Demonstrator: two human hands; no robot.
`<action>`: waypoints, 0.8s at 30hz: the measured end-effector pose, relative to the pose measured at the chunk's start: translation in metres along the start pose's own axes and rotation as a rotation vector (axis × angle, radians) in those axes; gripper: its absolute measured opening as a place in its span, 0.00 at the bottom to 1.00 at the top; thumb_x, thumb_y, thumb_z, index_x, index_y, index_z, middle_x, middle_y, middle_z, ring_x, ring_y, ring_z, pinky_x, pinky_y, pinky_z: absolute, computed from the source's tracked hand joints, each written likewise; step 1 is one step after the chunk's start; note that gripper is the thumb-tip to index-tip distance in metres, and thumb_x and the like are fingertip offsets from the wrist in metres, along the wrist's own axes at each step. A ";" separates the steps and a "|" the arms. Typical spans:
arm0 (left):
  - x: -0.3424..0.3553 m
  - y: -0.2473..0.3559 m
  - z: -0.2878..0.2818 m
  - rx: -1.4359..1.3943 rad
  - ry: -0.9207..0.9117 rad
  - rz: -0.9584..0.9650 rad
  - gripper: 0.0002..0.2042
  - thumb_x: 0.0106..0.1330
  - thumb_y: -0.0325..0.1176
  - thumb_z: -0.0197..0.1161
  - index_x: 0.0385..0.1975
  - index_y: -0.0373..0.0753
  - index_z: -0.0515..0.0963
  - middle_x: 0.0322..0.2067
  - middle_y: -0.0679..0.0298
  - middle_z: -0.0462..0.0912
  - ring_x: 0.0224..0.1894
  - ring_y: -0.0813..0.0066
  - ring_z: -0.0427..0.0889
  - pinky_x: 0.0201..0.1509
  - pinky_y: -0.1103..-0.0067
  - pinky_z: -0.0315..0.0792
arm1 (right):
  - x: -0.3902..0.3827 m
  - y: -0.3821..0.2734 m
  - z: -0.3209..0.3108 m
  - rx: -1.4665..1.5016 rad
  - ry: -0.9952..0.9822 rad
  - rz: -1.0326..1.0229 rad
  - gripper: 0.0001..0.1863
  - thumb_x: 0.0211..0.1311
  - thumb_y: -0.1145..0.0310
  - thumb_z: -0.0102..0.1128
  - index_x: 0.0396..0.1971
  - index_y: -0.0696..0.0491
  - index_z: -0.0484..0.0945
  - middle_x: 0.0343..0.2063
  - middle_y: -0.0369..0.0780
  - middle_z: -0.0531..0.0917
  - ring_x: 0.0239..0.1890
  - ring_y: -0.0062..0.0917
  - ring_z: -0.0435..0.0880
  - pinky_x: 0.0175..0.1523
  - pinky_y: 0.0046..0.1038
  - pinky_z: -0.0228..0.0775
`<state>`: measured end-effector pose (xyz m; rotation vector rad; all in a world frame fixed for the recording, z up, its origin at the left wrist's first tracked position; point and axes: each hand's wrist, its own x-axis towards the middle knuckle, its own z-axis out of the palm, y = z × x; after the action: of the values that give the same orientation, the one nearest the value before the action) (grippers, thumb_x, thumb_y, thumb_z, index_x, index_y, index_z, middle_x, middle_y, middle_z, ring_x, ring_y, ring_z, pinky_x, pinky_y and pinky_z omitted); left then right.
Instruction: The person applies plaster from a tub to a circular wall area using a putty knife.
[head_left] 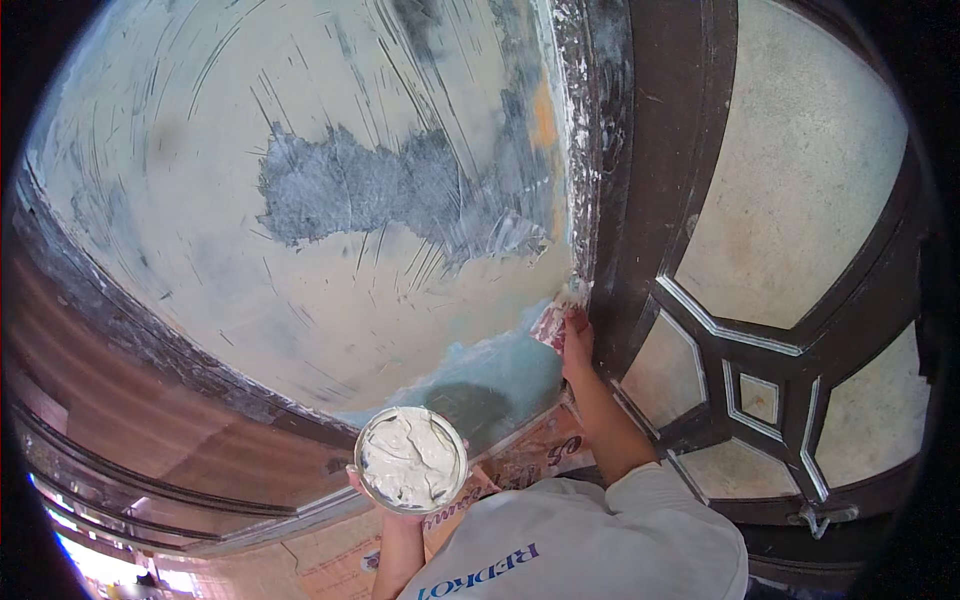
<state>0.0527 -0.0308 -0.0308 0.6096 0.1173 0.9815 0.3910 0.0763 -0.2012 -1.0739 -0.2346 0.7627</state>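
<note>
My left hand (398,522) is wrapped round a round tub (361,462) and holds it up in front of the wall. White putty (412,455) fills the tub, its surface creased. At the wall's lower right corner, my right hand (577,345) grips a small flat scraper (549,327), reddish and smeared with white. The scraper is at the patched wall (330,310), close against the dark door frame. Pale filler covers much of this wall, with a rough grey patch (370,185) in the middle and a bluish area (500,370) low down.
A dark door (670,120) with pale panels stands to the right, with a metal handle (825,515) low on it. Brown glossy trim (150,390) curves along the left. Printed orange-brown sheeting (540,445) lies along the foot of the wall.
</note>
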 end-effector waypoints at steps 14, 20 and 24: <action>0.002 -0.004 0.000 -0.028 0.109 0.007 0.48 0.45 0.73 0.62 0.66 0.51 0.63 0.65 0.54 0.65 0.65 0.46 0.66 0.65 0.36 0.55 | 0.036 0.057 -0.014 -0.090 0.136 -0.054 0.25 0.64 0.55 0.62 0.52 0.57 0.72 0.41 0.39 0.81 0.41 0.26 0.80 0.46 0.30 0.75; -0.004 0.002 -0.007 -0.053 0.097 0.009 0.48 0.47 0.73 0.60 0.67 0.50 0.62 0.66 0.53 0.64 0.65 0.46 0.65 0.66 0.38 0.55 | -0.044 -0.008 0.021 -0.047 -0.081 -0.026 0.26 0.64 0.57 0.63 0.55 0.57 0.67 0.48 0.37 0.77 0.51 0.24 0.78 0.52 0.26 0.72; -0.004 0.006 0.007 -0.150 -0.085 -0.048 0.49 0.49 0.73 0.59 0.68 0.49 0.60 0.67 0.48 0.61 0.66 0.44 0.63 0.67 0.38 0.53 | -0.052 -0.029 0.081 -0.010 -0.213 -0.393 0.22 0.61 0.61 0.67 0.47 0.56 0.68 0.43 0.36 0.78 0.42 0.21 0.79 0.44 0.26 0.75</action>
<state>0.0483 -0.0345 -0.0224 0.5074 -0.0172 0.9076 0.3240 0.0916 -0.1278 -0.9176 -0.6123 0.5196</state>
